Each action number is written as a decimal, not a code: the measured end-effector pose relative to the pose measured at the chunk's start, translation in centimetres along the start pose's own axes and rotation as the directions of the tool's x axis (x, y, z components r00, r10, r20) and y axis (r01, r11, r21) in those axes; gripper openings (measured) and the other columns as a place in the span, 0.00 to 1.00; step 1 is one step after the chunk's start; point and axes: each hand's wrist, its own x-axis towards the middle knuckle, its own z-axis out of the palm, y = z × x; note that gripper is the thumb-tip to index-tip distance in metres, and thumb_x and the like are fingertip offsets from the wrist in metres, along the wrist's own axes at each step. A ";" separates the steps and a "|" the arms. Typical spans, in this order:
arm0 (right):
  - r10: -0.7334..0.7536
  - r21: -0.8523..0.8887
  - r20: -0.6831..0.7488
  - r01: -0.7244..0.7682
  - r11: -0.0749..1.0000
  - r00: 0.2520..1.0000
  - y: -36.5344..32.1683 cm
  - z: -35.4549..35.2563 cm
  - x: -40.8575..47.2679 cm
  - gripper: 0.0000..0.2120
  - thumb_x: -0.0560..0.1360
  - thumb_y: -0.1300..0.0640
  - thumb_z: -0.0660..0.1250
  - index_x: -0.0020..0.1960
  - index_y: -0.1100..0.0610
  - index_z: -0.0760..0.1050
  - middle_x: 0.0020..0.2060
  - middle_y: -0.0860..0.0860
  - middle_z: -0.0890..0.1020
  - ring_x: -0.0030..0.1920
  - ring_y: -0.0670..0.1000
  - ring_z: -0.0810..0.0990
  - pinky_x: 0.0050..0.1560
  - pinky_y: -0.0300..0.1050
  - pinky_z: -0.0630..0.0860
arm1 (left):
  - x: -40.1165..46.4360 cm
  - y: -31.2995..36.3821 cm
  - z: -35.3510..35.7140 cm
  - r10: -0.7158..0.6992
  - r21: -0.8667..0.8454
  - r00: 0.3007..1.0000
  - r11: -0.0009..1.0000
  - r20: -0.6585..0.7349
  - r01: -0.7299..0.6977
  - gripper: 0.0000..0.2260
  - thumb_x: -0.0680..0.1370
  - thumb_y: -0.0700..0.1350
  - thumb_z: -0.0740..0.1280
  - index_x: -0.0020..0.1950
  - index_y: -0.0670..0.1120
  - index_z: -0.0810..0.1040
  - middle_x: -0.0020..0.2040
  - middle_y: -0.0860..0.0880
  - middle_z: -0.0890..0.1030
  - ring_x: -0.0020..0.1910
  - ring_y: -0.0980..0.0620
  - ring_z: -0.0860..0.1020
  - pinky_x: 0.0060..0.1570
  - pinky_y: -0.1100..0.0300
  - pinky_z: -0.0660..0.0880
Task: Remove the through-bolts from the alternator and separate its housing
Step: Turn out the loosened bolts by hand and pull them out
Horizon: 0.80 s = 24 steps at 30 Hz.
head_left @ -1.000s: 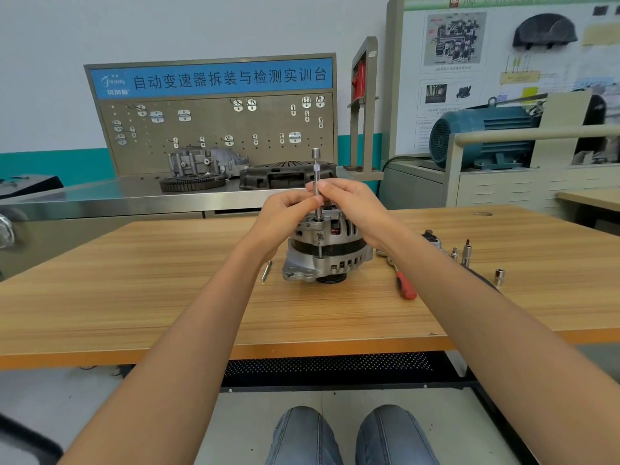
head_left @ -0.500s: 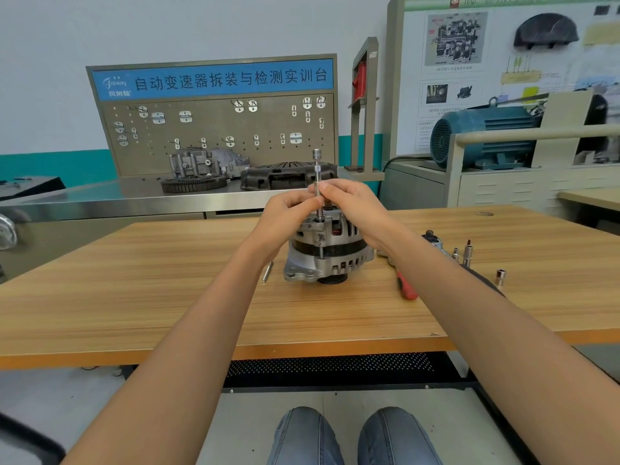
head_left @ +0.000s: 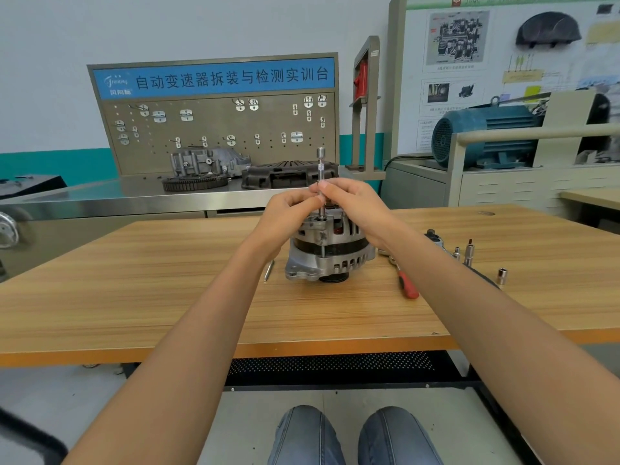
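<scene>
Fingers of two hands, left hand (head_left: pixel 288 209) and right hand (head_left: pixel 352 206), pinch one extension bar (head_left: pixel 321 169) above one alternator (head_left: pixel 330 253).

Both hands raised together, fingertips meeting

The left hand (head_left: pixel 288 209) and right hand (head_left: pixel 352 204) pinch a thin upright shaft between curled fingers, seemingly; both forearms stretch forward, converging.
</scene>
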 end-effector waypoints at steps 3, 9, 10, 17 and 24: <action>0.037 0.006 0.001 -0.037 0.999 0.999 0.0 -0.1 0.1 0.13 0.80 0.52 0.59 0.61 0.50 0.77 0.55 0.43 0.79 0.61 0.45 0.73 0.64 0.44 0.65 | 0.0 0.0 -0.1 0.015 -0.014 1.000 1.000 0.009 -0.015 0.07 0.79 0.45 0.66 0.45 0.55 0.82 0.42 0.63 0.84 0.44 0.68 0.80 0.44 0.72 0.73; 0.033 0.049 -0.041 -0.031 0.998 0.999 -0.1 0.4 0.0 0.11 0.77 0.47 0.64 0.57 0.50 0.76 0.50 0.44 0.79 0.52 0.40 0.75 0.44 0.32 0.67 | 0.4 -0.3 0.5 0.006 0.001 0.996 1.000 -0.084 -0.006 0.05 0.75 0.46 0.71 0.42 0.48 0.77 0.38 0.54 0.78 0.39 0.60 0.76 0.37 0.71 0.72; 0.030 0.046 -0.049 -0.027 0.999 0.998 -0.1 0.4 0.0 0.09 0.77 0.48 0.65 0.54 0.50 0.77 0.48 0.45 0.79 0.50 0.39 0.76 0.43 0.32 0.67 | 0.4 -0.4 0.6 0.004 0.004 0.996 1.000 -0.090 -0.004 0.06 0.75 0.47 0.71 0.42 0.48 0.76 0.38 0.54 0.77 0.38 0.59 0.75 0.36 0.71 0.72; -0.008 0.020 -0.032 0.009 1.000 0.999 -0.1 0.3 -0.2 0.08 0.80 0.52 0.60 0.51 0.50 0.78 0.46 0.40 0.80 0.50 0.36 0.75 0.46 0.31 0.66 | 0.0 0.1 0.3 0.008 0.006 1.000 1.000 -0.003 -0.008 0.06 0.78 0.45 0.67 0.44 0.49 0.83 0.40 0.61 0.84 0.43 0.68 0.80 0.44 0.70 0.72; 0.029 0.067 -0.053 -0.025 0.997 0.998 -0.2 0.3 -0.2 0.08 0.78 0.50 0.62 0.54 0.48 0.78 0.49 0.43 0.80 0.51 0.38 0.75 0.44 0.33 0.66 | 0.2 0.0 0.5 -0.001 0.019 0.998 1.000 -0.063 0.002 0.05 0.76 0.46 0.70 0.41 0.46 0.78 0.38 0.52 0.78 0.39 0.58 0.76 0.40 0.68 0.72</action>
